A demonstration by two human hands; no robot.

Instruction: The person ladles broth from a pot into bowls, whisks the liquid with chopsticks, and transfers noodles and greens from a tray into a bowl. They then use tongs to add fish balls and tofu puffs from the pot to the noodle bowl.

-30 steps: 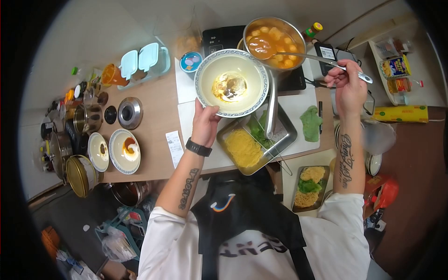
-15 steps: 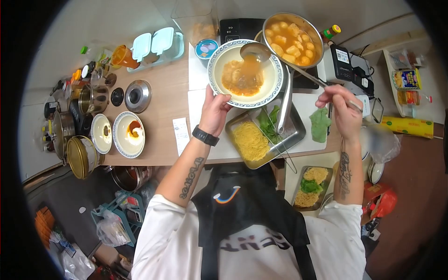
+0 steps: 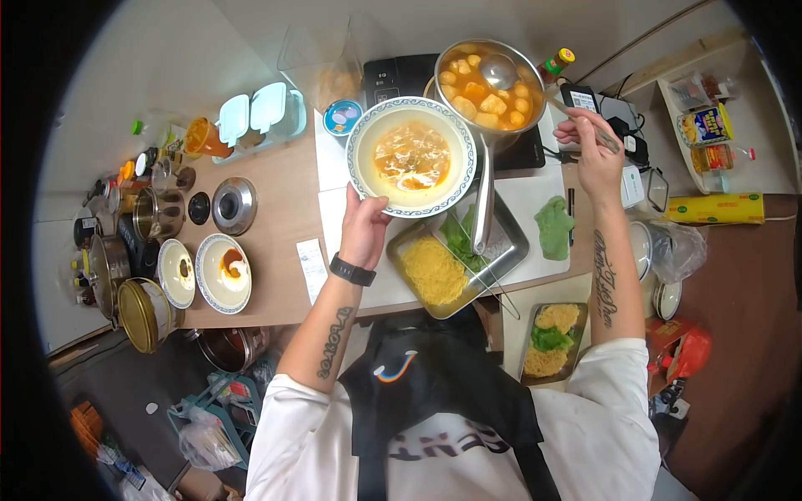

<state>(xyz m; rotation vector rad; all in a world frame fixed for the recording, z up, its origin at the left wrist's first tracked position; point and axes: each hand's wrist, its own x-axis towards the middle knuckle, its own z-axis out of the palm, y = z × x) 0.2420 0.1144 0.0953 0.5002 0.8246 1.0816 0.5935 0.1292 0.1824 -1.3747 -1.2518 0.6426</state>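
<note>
My left hand point(image 3: 366, 227) grips the near rim of a blue-patterned bowl point(image 3: 368, 167) with broth in it. Closed round the handle of a metal ladle point(image 3: 499, 72) is my right hand point(image 3: 591, 150), to the right of the pot. The ladle's cup rests in a steel pot point(image 3: 535, 117) of orange broth with fish balls and tofu pieces. Below the bowl, a metal tray point(image 3: 514, 242) holds yellow noodles point(image 3: 434, 269) and green leaves point(image 3: 459, 238). A lettuce leaf point(image 3: 554, 227) lies on the white board to the right.
Two bowls with sauce point(image 3: 223, 274) stand at the left, near a metal lid point(image 3: 235, 205) and jars. A black cooker point(image 3: 393, 79) is behind the bowl. A second tray of noodles point(image 3: 568, 380) sits lower right. A shelf with packets point(image 3: 706, 125) is at the far right.
The ladle has moved from over the bowl into the pot, and my right hand has risen. The bowl holds more broth and sits slightly lower. The whole view has shifted a little.
</note>
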